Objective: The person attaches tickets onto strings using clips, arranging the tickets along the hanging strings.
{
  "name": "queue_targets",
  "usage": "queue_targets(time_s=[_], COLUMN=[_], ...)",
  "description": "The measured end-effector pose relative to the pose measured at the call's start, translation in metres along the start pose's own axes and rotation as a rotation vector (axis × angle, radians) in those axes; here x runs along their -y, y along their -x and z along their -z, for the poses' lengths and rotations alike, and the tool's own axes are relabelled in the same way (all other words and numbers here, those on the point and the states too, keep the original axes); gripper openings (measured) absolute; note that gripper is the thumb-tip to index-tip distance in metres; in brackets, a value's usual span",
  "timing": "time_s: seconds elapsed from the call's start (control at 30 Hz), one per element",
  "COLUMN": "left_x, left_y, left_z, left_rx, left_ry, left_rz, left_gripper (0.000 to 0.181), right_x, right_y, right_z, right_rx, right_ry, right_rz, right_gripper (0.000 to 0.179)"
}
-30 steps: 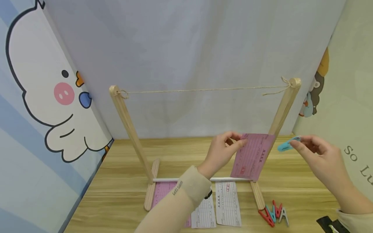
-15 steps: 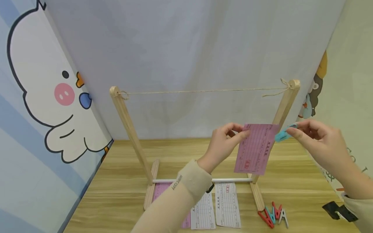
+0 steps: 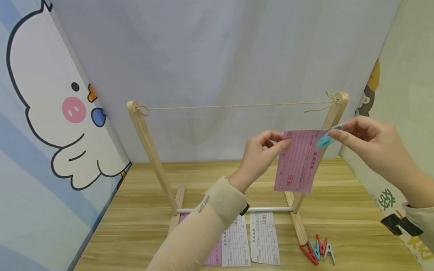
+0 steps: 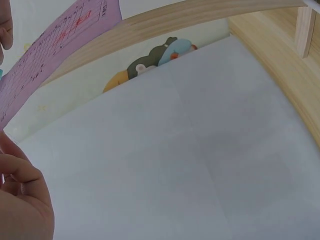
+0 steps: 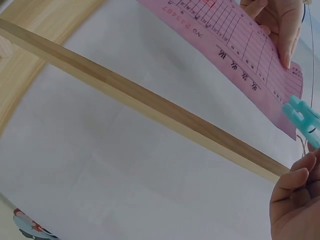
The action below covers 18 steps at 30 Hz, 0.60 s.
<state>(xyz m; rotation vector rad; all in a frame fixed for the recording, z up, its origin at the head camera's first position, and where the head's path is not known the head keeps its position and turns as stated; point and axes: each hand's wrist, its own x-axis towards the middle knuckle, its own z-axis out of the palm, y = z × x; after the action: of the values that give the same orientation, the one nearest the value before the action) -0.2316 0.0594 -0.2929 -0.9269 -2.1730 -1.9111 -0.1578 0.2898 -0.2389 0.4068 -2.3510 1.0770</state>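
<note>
My left hand [image 3: 262, 154] pinches the upper left corner of a pink receipt slip [image 3: 298, 162], which hangs below the string [image 3: 237, 105] near the right post. A light-blue clothespin [image 3: 326, 140] is pinched by its tail end in my right hand [image 3: 376, 150]. Its nose overlaps the slip's upper right corner in the head view. From the right wrist view, the clothespin [image 5: 300, 112] has its tip right at the slip's edge, and printed lines and a red number show on the pink slip [image 5: 225, 55].
The string is tied between two wooden posts [image 3: 149, 150] joined low down by a white rod [image 3: 271, 209]. White slips [image 3: 264, 237] and a pink slip [image 3: 214, 256] lie on the wooden table [image 3: 359, 226], partly behind my left sleeve. Several clothespins [image 3: 315, 249] lie by the right foot.
Both hands have risen toward the string, carrying the pink slip and the clothespin. The clothespin has moved left, from beside the slip to overlapping its upper right corner.
</note>
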Motion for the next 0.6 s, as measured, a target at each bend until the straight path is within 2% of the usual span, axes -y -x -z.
queue_targets(time_s=[0.13, 0.27, 0.43, 0.6], left_x=[-0.004, -0.006, -0.011, -0.015], left_y=[-0.003, -0.007, -0.012, -0.017], left_z=[0.002, 0.003, 0.003, 0.005], left_rx=[-0.004, -0.013, -0.03, -0.043], left_ry=[-0.003, 0.003, 0.022, 0.022], left_rz=[-0.008, -0.023, -0.035, -0.027], left_gripper=[0.018, 0.017, 0.017, 0.018], right_x=[0.005, 0.012, 0.02, 0.028], right_y=[-0.011, -0.022, -0.034, -0.043], right_z=[0.006, 0.012, 0.015, 0.019], right_rx=[0.009, 0.019, 0.019, 0.007], right_ry=[-0.034, -0.043, 0.022, 0.068], right_rz=[0.013, 0.052, 0.083, 0.095], right_gripper=[0.012, 0.017, 0.022, 0.019])
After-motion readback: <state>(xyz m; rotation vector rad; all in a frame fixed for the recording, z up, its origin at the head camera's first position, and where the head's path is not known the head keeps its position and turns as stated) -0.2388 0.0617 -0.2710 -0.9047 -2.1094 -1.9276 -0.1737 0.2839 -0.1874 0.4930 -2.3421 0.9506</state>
